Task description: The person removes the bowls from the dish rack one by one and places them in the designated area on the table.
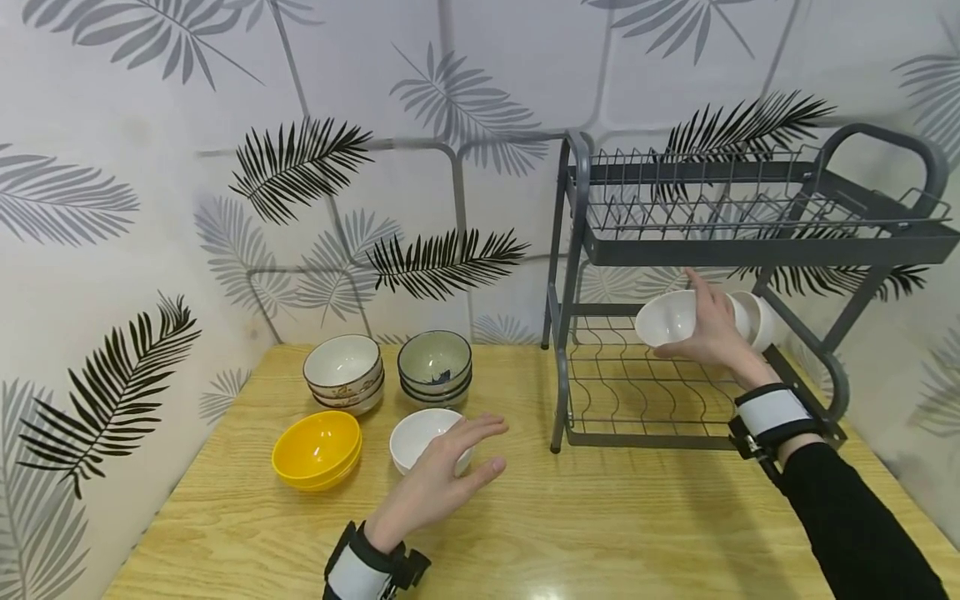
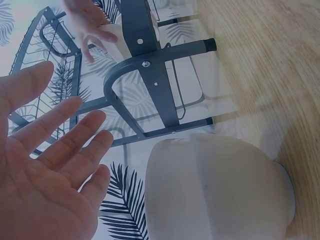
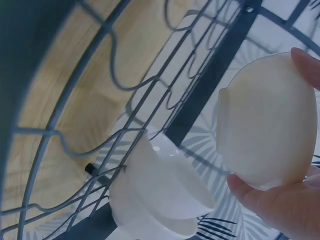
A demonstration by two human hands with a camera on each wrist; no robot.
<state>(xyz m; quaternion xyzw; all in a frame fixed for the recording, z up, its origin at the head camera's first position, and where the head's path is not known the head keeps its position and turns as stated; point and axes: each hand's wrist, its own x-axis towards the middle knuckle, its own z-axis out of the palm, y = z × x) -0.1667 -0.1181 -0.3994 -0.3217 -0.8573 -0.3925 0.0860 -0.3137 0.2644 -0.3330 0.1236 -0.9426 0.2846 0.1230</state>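
Observation:
My right hand [image 1: 712, 329] grips a white bowl [image 1: 665, 320], tipped on its side, between thumb and fingers. It is inside the lower tier of a dark grey dish rack [image 1: 750, 250], above the wires. In the right wrist view, the held bowl [image 3: 267, 120] is apart from two white bowls [image 3: 167, 187] that lean nested on the wire shelf. My left hand [image 1: 442, 479] hovers over the table by another white bowl [image 1: 415, 433], partly covering it in the head view. In the left wrist view its fingers are spread and hold nothing, beside that bowl [image 2: 220, 190].
Left of the rack stand stacked yellow bowls [image 1: 318, 450], patterned white bowls [image 1: 343, 367] and green-grey bowls [image 1: 435, 362] on the wooden table [image 1: 570, 517]. The rack's upper wire tier [image 1: 750, 204] overhangs my right hand. A leaf-patterned wall [image 1: 465, 100] is behind.

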